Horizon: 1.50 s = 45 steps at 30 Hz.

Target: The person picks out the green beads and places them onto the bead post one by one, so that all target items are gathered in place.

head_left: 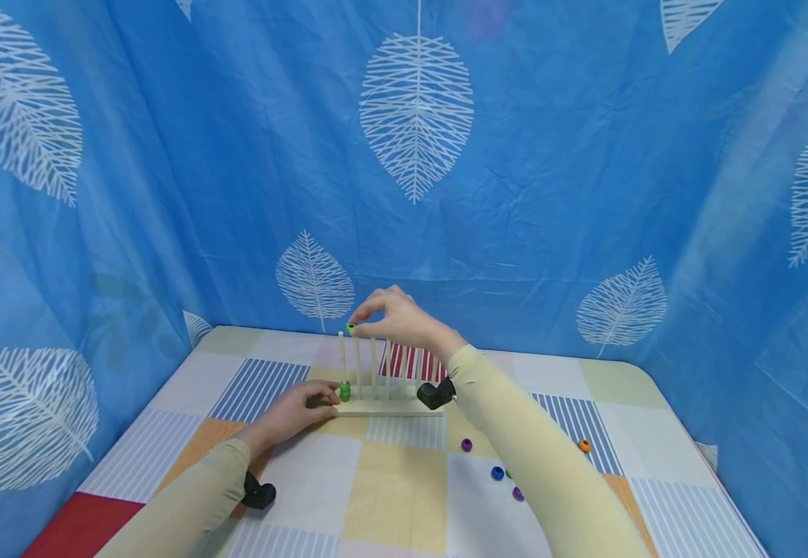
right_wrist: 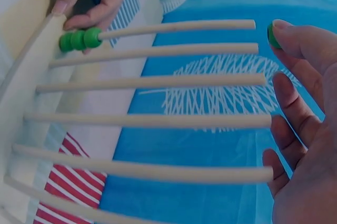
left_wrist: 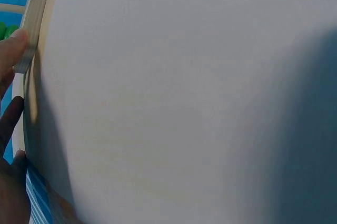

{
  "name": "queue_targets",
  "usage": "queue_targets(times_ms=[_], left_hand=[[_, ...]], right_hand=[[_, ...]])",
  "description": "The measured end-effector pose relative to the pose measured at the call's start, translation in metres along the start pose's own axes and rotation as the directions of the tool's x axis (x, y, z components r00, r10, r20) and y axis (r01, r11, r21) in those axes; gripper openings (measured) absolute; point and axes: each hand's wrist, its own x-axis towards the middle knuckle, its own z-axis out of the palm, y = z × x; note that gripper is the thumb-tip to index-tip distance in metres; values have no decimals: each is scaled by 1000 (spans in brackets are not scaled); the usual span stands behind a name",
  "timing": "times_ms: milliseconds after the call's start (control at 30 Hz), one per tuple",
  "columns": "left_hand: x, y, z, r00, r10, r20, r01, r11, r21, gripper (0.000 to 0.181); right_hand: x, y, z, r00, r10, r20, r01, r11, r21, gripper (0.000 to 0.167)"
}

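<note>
A pale wooden peg stand (head_left: 390, 408) with a row of upright pegs is on the table. My left hand (head_left: 294, 413) holds the left end of its base, thumb on the edge, as the right wrist view also shows. Three green beads (right_wrist: 79, 40) are stacked at the foot of the leftmost peg, close to that hand. Between thumb and index finger, my right hand (head_left: 400, 319) pinches another green bead (right_wrist: 272, 36). This bead is just beyond the tip of the leftmost peg (right_wrist: 179, 28), apart from it. The other right fingers are spread beside the neighbouring peg tips.
Loose beads lie right of the stand: a purple bead (head_left: 467, 445), a blue bead (head_left: 498, 473), a second purple one, a green one partly behind the right sleeve, and an orange bead (head_left: 585, 446). A blue leaf-patterned curtain (head_left: 543, 194) surrounds the patchwork-covered table (head_left: 313, 480).
</note>
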Motion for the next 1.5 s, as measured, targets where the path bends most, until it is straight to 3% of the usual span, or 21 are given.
queue_targets(times_ms=[600, 1267, 1500], left_hand=[[-1, 0, 1, 1000, -9, -4, 9, 1000, -3, 7], [-1, 2, 0, 1000, -9, 7, 9, 1000, -8, 7], [-2, 3, 0, 1000, -23, 1, 23, 1000, 7, 8]], right_hand=[[10, -6, 10, 1000, 31, 2, -31, 1000, 5, 15], [17, -4, 5, 992, 37, 120, -40, 999, 24, 16], [17, -2, 5, 992, 23, 124, -30, 998, 56, 23]])
